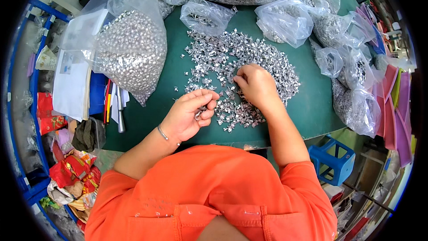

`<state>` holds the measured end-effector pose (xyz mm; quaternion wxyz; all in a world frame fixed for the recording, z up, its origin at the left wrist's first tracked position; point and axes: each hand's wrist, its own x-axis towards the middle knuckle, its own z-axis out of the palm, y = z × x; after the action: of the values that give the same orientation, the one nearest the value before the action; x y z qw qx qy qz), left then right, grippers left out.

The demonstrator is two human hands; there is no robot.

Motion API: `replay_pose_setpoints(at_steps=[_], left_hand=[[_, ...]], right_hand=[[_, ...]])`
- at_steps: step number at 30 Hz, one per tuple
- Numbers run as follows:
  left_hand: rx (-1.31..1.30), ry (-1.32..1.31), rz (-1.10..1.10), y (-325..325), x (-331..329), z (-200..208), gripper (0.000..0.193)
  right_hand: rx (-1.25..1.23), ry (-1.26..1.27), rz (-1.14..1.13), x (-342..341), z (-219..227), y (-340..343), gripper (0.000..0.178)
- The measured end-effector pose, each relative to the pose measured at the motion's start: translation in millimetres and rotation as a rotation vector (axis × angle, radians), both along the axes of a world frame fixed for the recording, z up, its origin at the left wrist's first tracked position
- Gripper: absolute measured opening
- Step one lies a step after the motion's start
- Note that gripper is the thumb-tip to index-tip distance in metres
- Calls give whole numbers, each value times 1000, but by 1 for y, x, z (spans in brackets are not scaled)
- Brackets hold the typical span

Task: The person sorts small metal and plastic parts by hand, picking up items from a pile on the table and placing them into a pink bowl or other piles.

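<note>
A wide heap of small, shiny silver metal pieces (272, 62) lies spread over the green tabletop (312, 111). At the heap's lower left edge my left hand (189, 111) is turned partly palm up, its fingers curled round a few small metal pieces (200, 112). Over the middle of the heap, my right hand (259, 85) reaches down with thumb and forefinger pinched together among the pieces. What those fingertips hold, if anything, is too small to make out.
A large clear bag of rounded silver parts (131, 47) stands at the left beside papers (71, 82) and pens. More filled bags (330, 29) line the back and right. Blue shelving (35, 80) rises at far left; a blue stool (332, 158) stands below right.
</note>
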<state>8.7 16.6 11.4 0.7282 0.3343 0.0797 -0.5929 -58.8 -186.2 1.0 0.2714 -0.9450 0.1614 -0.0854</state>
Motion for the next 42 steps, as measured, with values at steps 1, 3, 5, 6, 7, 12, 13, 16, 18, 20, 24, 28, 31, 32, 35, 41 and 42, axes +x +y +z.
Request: replay_pose_setpoints(at_steps=[1, 3, 5, 6, 7, 12, 13, 16, 18, 20, 24, 28, 31, 32, 35, 41, 42], left_hand=[[-21, 2, 0, 3, 2, -3, 17], [-15, -3, 2, 5, 4, -2, 17], [-132, 25, -27, 11, 7, -15, 26], [-51, 54, -39, 5, 5, -9, 30], [36, 81, -45, -4, 2, 4, 33], [-118, 268, -134, -9, -1, -12, 41], [6, 220, -113, -10, -3, -13, 33], [-146, 334, -133, -5, -2, -20, 26], [-110, 286, -115, -7, -2, -16, 26], [-96, 252, -98, -10, -2, -15, 25], [-115, 158, -75, -15, -4, -23, 26], [-94, 10, -107, -20, -4, -21, 28], [-119, -75, -174, -18, -3, -20, 27], [-128, -37, -143, -16, -2, -23, 26], [-123, 18, -43, -11, 2, -26, 24], [-120, -6, -14, -9, 1, -22, 20], [-115, -10, -14, -9, 0, -21, 20]], right_hand=[[111, -30, 28, -2, 0, -8, 11], [390, -116, -11, -7, 1, -18, 11], [789, -194, -113, -14, 6, -25, 10], [1034, -202, -186, -17, 13, -25, 10], [1028, -274, -188, -19, 18, -14, 7], [441, -282, 261, -27, 28, 8, 14], [330, -170, 142, -31, 28, 2, 13], [93, -47, 70, -41, 17, -1, 13], [-38, -154, 152, -46, 5, 1, 15], [153, -168, 80, -47, 3, -4, 11], [448, -65, -95, -51, 16, -4, 5], [566, -313, 8, -51, 14, 14, 9], [468, -292, 203, -42, 27, 25, 12], [322, -204, 213, -43, 24, 23, 13], [84, -5, 194, -45, 16, 19, 18], [-96, 92, 221, -41, 26, 23, 13], [-148, 85, 231, -41, 27, 24, 12]])
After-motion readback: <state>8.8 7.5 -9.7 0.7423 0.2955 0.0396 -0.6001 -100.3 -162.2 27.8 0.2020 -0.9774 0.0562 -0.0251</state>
